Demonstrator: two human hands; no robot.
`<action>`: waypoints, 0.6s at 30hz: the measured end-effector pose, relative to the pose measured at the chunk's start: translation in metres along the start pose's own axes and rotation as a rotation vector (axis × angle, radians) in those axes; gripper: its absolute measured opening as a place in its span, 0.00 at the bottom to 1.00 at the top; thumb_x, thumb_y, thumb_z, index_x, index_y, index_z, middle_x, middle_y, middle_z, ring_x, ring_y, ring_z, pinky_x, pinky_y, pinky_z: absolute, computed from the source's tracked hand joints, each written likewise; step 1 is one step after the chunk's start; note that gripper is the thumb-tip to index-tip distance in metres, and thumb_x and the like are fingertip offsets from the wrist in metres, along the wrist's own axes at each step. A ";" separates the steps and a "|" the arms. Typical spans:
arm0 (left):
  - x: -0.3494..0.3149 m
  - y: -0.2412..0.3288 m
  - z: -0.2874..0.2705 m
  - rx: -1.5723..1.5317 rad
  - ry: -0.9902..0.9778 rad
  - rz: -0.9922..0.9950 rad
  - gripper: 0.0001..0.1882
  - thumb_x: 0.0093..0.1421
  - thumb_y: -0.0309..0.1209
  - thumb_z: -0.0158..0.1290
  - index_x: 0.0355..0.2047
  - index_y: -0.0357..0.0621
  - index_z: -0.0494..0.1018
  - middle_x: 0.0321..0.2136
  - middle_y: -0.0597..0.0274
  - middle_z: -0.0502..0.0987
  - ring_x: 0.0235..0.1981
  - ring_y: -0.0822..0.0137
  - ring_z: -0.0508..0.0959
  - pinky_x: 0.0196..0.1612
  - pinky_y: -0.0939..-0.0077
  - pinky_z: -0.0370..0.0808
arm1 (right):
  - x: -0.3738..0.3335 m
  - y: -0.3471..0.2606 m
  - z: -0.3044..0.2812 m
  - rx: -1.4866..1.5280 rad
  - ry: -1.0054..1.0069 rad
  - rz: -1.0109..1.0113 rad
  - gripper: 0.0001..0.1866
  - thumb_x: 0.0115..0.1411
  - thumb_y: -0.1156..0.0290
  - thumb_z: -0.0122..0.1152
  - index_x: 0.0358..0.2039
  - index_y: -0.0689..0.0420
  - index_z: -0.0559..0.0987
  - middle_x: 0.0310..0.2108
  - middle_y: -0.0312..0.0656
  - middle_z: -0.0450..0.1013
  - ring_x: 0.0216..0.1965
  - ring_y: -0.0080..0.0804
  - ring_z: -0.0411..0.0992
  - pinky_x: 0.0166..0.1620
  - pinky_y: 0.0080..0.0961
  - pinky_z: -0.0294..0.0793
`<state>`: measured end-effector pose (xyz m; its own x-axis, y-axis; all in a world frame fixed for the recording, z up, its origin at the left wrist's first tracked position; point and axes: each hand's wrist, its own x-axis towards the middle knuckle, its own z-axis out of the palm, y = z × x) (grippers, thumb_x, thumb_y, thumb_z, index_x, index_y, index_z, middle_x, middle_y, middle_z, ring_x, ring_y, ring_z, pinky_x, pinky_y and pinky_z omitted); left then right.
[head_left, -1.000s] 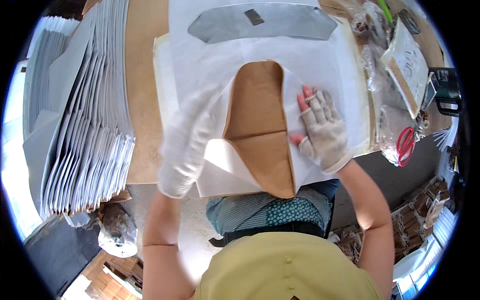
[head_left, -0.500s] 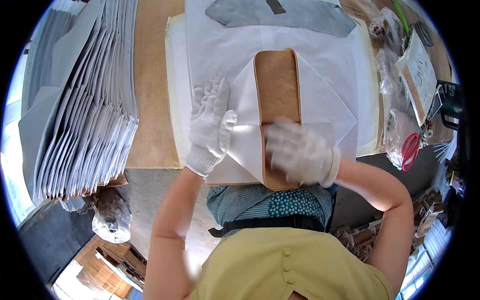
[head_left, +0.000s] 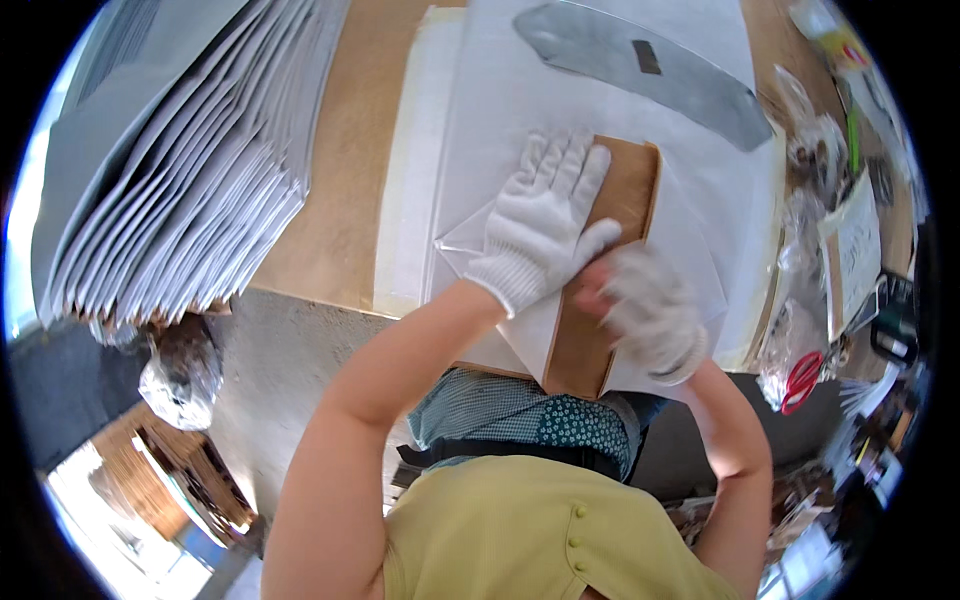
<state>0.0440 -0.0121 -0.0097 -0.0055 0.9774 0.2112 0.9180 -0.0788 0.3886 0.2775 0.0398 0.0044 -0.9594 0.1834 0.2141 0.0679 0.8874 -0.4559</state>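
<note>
A white paper bag lies on the table before me, folded into pointed flaps with a long brown strip down its middle. My left hand, in a white knitted glove, rests flat on the left flap. Its fingers are stretched out and reach the strip's left edge; nothing is in its grip. Over the right side of the strip is my right hand, gloved in white with reddish fingertips showing. Motion smears its fingers, so their grip cannot be made out.
A tall fanned stack of white folded paper stands at the left. Beyond the bag lies a grey flat panel with a dark patch. Along the right are clear plastic bags, a white card and red-handled scissors.
My left hand has moved right, from the outer left flap to the edge of the brown strip. My right hand stays over the strip, still blurred. The whole view has shifted and tilted.
</note>
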 end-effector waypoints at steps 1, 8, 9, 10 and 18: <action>-0.010 -0.001 -0.005 -0.007 -0.010 -0.020 0.45 0.65 0.52 0.57 0.73 0.36 0.59 0.74 0.39 0.58 0.76 0.42 0.58 0.79 0.48 0.49 | -0.006 0.003 -0.010 -0.180 0.058 0.180 0.30 0.52 0.60 0.69 0.57 0.55 0.83 0.67 0.46 0.71 0.71 0.52 0.65 0.74 0.51 0.62; -0.006 0.014 0.003 -0.128 0.031 -0.097 0.45 0.64 0.55 0.57 0.71 0.36 0.61 0.73 0.39 0.61 0.75 0.44 0.60 0.79 0.49 0.49 | 0.029 0.043 -0.017 -0.280 0.174 0.347 0.26 0.63 0.63 0.63 0.61 0.57 0.81 0.67 0.52 0.71 0.68 0.54 0.67 0.71 0.53 0.63; 0.002 0.016 0.014 -0.139 0.078 -0.106 0.44 0.64 0.55 0.56 0.70 0.36 0.63 0.72 0.39 0.62 0.75 0.43 0.60 0.79 0.48 0.47 | 0.050 0.047 -0.024 -0.254 0.174 0.359 0.24 0.62 0.64 0.63 0.58 0.57 0.82 0.64 0.51 0.73 0.67 0.54 0.68 0.70 0.52 0.63; 0.010 0.018 0.014 -0.143 0.118 -0.105 0.43 0.65 0.55 0.55 0.69 0.36 0.64 0.72 0.39 0.62 0.75 0.42 0.59 0.79 0.48 0.45 | 0.073 0.046 -0.032 -0.227 0.183 0.379 0.23 0.62 0.65 0.63 0.56 0.57 0.83 0.61 0.51 0.75 0.66 0.53 0.69 0.70 0.51 0.64; -0.007 0.023 0.044 -0.155 -0.336 -0.459 0.46 0.67 0.65 0.47 0.74 0.46 0.59 0.69 0.52 0.66 0.70 0.58 0.64 0.71 0.61 0.61 | 0.189 -0.029 0.023 -0.130 -0.092 -0.009 0.05 0.53 0.66 0.68 0.32 0.46 0.84 0.38 0.32 0.82 0.50 0.36 0.76 0.61 0.39 0.70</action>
<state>0.0824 -0.0118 -0.0413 -0.2393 0.9249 -0.2953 0.7828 0.3637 0.5049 0.0880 0.0390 0.0384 -0.9807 0.1412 0.1350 0.0886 0.9373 -0.3372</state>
